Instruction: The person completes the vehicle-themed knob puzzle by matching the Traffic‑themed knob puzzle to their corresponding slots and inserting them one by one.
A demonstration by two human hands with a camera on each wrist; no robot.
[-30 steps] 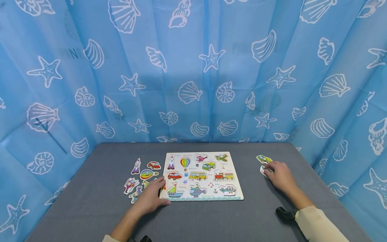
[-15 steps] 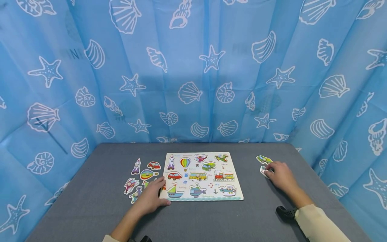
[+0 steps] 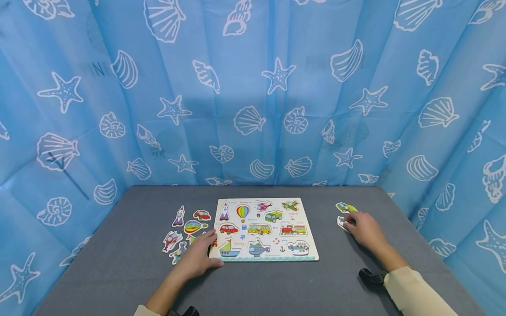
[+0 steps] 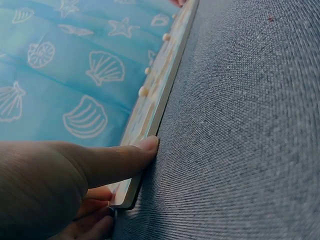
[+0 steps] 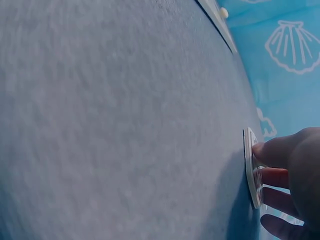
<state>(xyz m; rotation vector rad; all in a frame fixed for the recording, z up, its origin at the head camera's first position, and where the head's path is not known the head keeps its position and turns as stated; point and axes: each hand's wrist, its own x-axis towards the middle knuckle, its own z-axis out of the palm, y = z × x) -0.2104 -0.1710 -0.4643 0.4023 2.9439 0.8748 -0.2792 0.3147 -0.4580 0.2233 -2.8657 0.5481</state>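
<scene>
- Right hand [image 3: 366, 229] pinches a white-edged piece [image 3: 341, 222]; pushed far, it could bump the green piece [image 3: 345, 207].
- Left hand [image 3: 196, 256] grips the puzzle board [image 3: 276, 232] near left; loosened, the board could slide.

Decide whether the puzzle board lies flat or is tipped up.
Flat: the puzzle board rests along the grey table in the left wrist view, the left hand touching its near edge.

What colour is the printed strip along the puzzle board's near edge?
The strip is pale teal, clearest in the head view.
</scene>
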